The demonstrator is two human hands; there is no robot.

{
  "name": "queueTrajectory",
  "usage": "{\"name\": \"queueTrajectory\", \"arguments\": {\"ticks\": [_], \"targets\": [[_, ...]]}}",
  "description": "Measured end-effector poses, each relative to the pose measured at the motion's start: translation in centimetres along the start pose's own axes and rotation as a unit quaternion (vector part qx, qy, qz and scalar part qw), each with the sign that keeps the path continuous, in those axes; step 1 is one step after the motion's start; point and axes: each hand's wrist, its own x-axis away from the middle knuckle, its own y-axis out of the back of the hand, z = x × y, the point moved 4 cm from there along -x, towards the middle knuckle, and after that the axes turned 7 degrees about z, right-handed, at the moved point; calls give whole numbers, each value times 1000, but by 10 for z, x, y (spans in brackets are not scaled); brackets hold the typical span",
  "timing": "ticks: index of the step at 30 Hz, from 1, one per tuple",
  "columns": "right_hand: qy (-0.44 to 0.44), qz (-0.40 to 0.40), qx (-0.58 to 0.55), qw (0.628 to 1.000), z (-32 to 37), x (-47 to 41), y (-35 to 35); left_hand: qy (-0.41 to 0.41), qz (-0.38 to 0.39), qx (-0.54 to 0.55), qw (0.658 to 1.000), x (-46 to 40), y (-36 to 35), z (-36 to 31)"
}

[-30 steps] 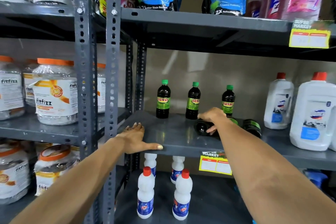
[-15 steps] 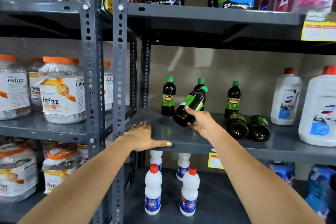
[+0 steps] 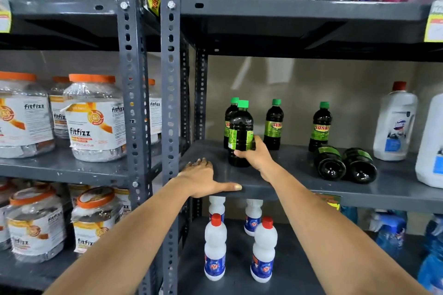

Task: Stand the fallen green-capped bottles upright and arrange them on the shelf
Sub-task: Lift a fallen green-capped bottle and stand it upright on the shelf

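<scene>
Setting down: bottle upright, right hand gripping it, front-left on shelf.
Left hand: flat, open, bracing shelf edge.
Tip: base flat before releasing.
Left: two fallen bottles.

— What can't we make out on the shelf?
— The rear bottle at ten o'clock hides behind the held bottle; we read only "SU".
— And the edges?
— At three o'clock the white jug is cut off; the yellow tag at two o'clock is unreadable.
</scene>
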Motion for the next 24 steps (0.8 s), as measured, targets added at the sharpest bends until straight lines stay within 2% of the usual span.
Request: {"name": "queueTrajectory", "arguments": {"ticks": [4, 8, 12, 17, 20, 24], "targets": [[-17, 6, -52, 998, -3, -3, 4, -2, -6, 11, 1000, 4, 2, -1], [-7, -9, -20, 1000, -7, -2, 2, -4, -5, 8, 1000, 9, 3, -4], [7, 31, -13, 999, -3, -4, -2, -4, -10, 18, 1000, 12, 5, -5], [23, 18, 34, 999, -8, -5, -4, -22, -15, 29, 999, 17, 7, -9], [30, 46, 12, 998, -7, -6, -5, -17, -18, 22, 999, 14, 5, -7], [41, 21, 25, 999, -6, -4, -3, -28, -89, 23, 995, 17, 6, -8]]}}
